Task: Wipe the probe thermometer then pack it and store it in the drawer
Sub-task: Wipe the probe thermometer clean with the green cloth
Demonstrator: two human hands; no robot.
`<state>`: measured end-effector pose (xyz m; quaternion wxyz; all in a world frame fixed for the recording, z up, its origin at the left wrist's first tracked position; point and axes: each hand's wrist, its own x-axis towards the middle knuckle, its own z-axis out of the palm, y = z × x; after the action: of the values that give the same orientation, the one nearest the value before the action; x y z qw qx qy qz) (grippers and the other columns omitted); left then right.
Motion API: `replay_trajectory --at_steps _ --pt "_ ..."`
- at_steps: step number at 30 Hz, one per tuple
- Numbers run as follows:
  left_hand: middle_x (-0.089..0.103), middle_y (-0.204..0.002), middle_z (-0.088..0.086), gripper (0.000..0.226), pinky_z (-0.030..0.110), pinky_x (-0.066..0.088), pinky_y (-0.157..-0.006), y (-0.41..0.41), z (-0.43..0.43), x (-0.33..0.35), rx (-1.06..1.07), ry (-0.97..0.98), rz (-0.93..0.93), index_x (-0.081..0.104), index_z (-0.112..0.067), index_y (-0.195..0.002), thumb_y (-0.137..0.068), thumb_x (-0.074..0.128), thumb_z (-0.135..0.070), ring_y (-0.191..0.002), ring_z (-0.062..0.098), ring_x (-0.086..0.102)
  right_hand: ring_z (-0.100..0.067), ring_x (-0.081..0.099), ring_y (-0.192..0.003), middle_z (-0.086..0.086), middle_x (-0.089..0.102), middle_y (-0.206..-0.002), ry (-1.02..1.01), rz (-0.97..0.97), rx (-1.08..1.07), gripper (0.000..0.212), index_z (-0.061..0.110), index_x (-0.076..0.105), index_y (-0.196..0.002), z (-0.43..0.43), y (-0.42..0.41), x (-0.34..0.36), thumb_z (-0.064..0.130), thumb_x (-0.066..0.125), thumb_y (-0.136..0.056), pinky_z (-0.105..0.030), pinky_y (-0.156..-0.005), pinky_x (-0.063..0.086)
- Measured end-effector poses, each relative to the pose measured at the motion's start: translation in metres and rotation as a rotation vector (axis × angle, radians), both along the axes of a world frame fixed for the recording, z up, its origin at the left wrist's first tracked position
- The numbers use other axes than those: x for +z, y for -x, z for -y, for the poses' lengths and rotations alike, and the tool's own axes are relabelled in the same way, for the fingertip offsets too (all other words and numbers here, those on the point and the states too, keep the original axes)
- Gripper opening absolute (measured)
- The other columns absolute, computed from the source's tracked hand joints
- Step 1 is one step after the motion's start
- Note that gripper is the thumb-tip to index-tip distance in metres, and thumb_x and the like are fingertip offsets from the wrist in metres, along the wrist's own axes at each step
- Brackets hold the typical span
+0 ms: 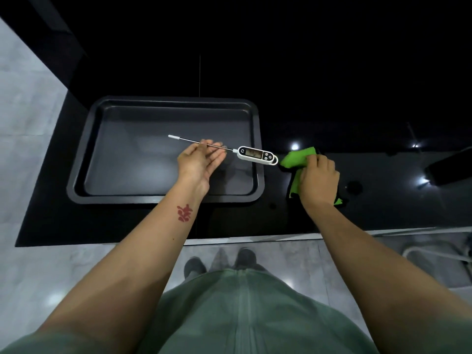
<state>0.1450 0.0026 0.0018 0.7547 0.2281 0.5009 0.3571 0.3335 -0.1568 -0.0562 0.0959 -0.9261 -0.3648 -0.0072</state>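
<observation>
Probe thermometer (257,155) is held level above the black baking tray (163,199), its white display body toward the right rim and its thin metal stem reaching left across the tray. A small white cap (172,136) is seen on the tip. The stem is pinched near its middle by the left hand (198,162), between the thumb and the first fingertips, while the other fingers are left loosely extended. By this hold the display end and much of the stem are left bare, presumably so that they can be reached for wiping.

Just to the right of the display body, a green cloth (297,158) lies bunched on the glossy black countertop (383,205). It is covered and gripped by the right hand (319,180), whose fingers are curled down over its folds, as if it were being gathered up. The cloth and the thermometer are near each other but not touching.

Wiping is judged not yet begun. No case or drawer can be made out, so packing and storing are left to be done.
</observation>
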Motion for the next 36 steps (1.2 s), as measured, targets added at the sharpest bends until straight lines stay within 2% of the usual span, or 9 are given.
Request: replay_trajectory --at_steps 2,6,11,13,19,24,28,32,36 --pt "0.068 -0.082 0.013 0.025 0.028 0.061 -0.065 0.001 -0.005 0.001 0.007 0.0 0.006 0.056 -0.005 -0.084 -0.103 0.042 -0.012 -0.071 0.021 0.07 -0.038 0.051 -0.106 -0.02 0.059 -0.113 -0.137 -0.11 -0.077 0.022 0.001 0.053 -0.114 -0.003 -0.003 0.008 0.009 0.042 -0.097 -0.048 -0.084 0.04" --pt "0.069 -0.082 0.013 0.024 0.028 0.06 -0.063 0.006 -0.016 0.003 0.03 -0.016 0.012 0.057 -0.004 -0.084 -0.103 0.043 -0.011 -0.069 0.02 0.071 -0.025 0.053 -0.085 -0.011 0.057 -0.098 -0.456 -0.556 -0.14 0.024 0.005 0.048 -0.115 -0.022 0.0 0.036 0.023 0.038 -0.103 -0.035 -0.07 0.039" --pt "0.069 -0.082 0.015 0.025 0.029 0.061 -0.064 0.011 -0.028 0.014 0.053 -0.044 0.038 0.057 -0.003 -0.083 -0.103 0.043 -0.01 -0.07 0.022 0.071 -0.011 0.054 -0.083 0.004 0.059 -0.087 -0.672 -0.965 -0.014 0.021 0.007 0.057 -0.105 -0.057 0.023 0.054 0.022 0.043 -0.102 -0.029 -0.078 0.043" --pt "0.068 -0.08 0.015 0.025 0.028 0.06 -0.062 0.012 -0.03 0.018 0.038 -0.065 0.036 0.057 -0.003 -0.083 -0.102 0.043 -0.01 -0.068 0.021 0.071 -0.011 0.055 -0.085 0.006 0.06 -0.088 -0.679 -1.037 0.077 0.017 0.019 0.059 -0.099 -0.066 0.034 0.055 0.027 0.044 -0.101 -0.031 -0.082 0.045" --pt "0.067 -0.082 0.016 0.025 0.028 0.061 -0.063 0.02 -0.029 0.026 -0.018 -0.095 0.02 0.056 -0.002 -0.083 -0.103 0.042 -0.01 -0.065 0.021 0.072 -0.004 0.056 -0.077 0.022 0.059 -0.075 -0.593 -0.827 0.249 0.017 0.031 0.055 -0.099 -0.078 0.06 0.054 0.041 0.042 -0.1 -0.035 -0.079 0.047" --pt "0.07 -0.087 0.015 0.018 0.028 0.059 -0.061 0.032 -0.036 0.033 -0.022 -0.097 0.04 0.056 -0.005 -0.09 -0.102 0.043 -0.01 -0.07 0.025 0.074 -0.005 0.058 -0.073 0.013 0.06 -0.077 -0.615 -0.743 0.28 0.019 0.027 0.057 -0.102 -0.08 0.073 0.056 0.039 0.042 -0.101 -0.039 -0.072 0.051" --pt "0.068 -0.087 0.015 0.02 0.03 0.059 -0.059 0.042 -0.05 0.041 0.018 -0.096 0.043 0.05 -0.008 -0.086 -0.103 0.04 -0.006 -0.07 0.027 0.074 -0.005 0.059 -0.08 0.016 0.061 -0.082 -0.569 -0.761 0.334 0.019 0.032 0.057 -0.101 -0.086 0.079 0.06 0.042 0.04 -0.1 -0.038 -0.079 0.05" --pt "0.066 -0.083 0.014 0.022 0.033 0.062 -0.062 0.047 -0.055 0.046 0.049 -0.122 -0.005 0.046 -0.01 -0.083 -0.103 0.038 -0.004 -0.069 0.028 0.072 -0.003 0.055 -0.075 0.018 0.057 -0.077 -0.473 -0.745 0.382 0.025 0.033 0.056 -0.098 -0.088 0.086 0.07 0.046 0.035 -0.102 -0.03 -0.076 0.045" --pt "0.066 -0.084 0.014 0.02 0.033 0.062 -0.065 0.047 -0.054 0.049 0.055 -0.132 -0.028 0.046 -0.01 -0.084 -0.103 0.039 -0.007 -0.07 0.028 0.072 -0.009 0.053 -0.07 0.018 0.054 -0.069 -0.38 -0.655 0.406 0.024 0.037 0.05 -0.098 -0.093 0.091 0.08 0.053 0.033 -0.1 -0.036 -0.071 0.045"
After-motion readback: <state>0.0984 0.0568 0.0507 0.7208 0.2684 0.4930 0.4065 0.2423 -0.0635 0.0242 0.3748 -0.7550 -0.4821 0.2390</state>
